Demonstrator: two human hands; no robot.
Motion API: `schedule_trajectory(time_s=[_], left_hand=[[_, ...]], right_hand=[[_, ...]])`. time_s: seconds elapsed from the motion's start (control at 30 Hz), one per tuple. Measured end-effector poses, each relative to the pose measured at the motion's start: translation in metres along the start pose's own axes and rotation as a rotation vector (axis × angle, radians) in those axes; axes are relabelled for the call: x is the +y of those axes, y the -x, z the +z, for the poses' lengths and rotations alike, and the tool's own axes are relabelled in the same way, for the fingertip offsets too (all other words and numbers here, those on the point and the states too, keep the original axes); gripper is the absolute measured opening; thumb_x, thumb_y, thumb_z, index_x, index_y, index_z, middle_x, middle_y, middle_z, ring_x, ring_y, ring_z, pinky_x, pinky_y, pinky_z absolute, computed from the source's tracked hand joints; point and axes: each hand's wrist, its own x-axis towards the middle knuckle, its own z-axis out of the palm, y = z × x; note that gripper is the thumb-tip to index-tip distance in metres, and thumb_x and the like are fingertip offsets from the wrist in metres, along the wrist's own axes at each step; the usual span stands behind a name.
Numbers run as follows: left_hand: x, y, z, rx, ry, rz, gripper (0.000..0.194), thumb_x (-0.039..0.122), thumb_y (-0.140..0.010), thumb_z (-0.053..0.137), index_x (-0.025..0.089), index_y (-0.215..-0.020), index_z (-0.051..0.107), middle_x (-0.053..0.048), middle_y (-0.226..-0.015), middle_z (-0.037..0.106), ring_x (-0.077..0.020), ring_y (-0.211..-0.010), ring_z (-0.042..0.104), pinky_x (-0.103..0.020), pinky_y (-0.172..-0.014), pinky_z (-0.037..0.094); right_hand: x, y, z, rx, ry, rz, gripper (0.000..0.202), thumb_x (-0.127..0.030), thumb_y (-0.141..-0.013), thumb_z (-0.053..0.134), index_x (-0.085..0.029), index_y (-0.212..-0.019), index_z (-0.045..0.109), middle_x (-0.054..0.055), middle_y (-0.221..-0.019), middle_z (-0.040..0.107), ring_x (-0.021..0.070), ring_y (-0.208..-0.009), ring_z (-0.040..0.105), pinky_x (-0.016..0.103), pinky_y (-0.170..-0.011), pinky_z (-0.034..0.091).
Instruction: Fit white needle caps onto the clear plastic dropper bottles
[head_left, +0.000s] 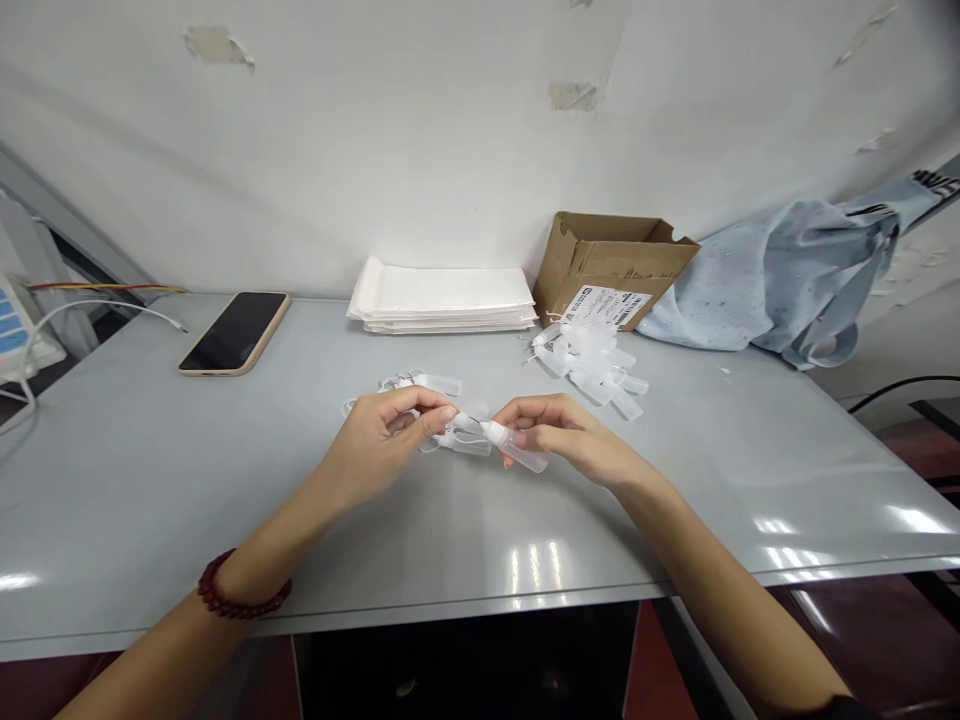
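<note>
Above the grey table, my right hand (559, 432) holds a small translucent bottle (527, 456) between thumb and fingers, its white neck and thin needle tip pointing left. My left hand (394, 435) pinches a small white cap (462, 421) close to that tip; a thin white loop hangs near it. Behind and beneath the hands lie a few similar bottles (441, 384) with looped caps, partly hidden by the fingers. Further right, a heap of several translucent bottles (592, 362) rests in front of the cardboard box.
A phone (235, 333) lies at the left on the table (247, 440), beside a white cable (112, 303). White padded envelopes (450, 293) are stacked at the back. Right of them stand an open cardboard box (607, 265) and a light blue cloth (780, 275).
</note>
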Motion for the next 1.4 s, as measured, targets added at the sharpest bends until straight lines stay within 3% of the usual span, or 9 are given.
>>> schedule_trajectory(time_s=[0.5, 1.4], left_hand=[[0.0030, 0.0022, 0.0005, -0.062, -0.015, 0.000, 0.021, 0.038, -0.087, 0.055, 0.022, -0.083, 0.069, 0.000, -0.076, 0.065, -0.0152, -0.069, 0.058, -0.026, -0.066, 0.047], [0.0033, 0.0029, 0.0012, -0.036, 0.055, 0.007, 0.018, 0.036, -0.086, 0.057, 0.021, -0.082, 0.067, 0.000, -0.075, 0.065, -0.0142, -0.070, 0.058, -0.024, -0.066, 0.046]], right_hand=[[-0.0012, 0.0007, 0.0046, 0.014, -0.034, -0.015, 0.017, -0.026, -0.082, 0.054, -0.016, -0.088, 0.067, 0.001, -0.068, 0.063, 0.0122, -0.064, 0.051, 0.026, -0.061, 0.039], [0.0025, -0.0010, 0.0056, 0.044, -0.056, -0.032, 0.020, -0.029, -0.087, 0.057, -0.015, -0.094, 0.069, 0.001, -0.074, 0.064, 0.0099, -0.061, 0.055, 0.028, -0.069, 0.046]])
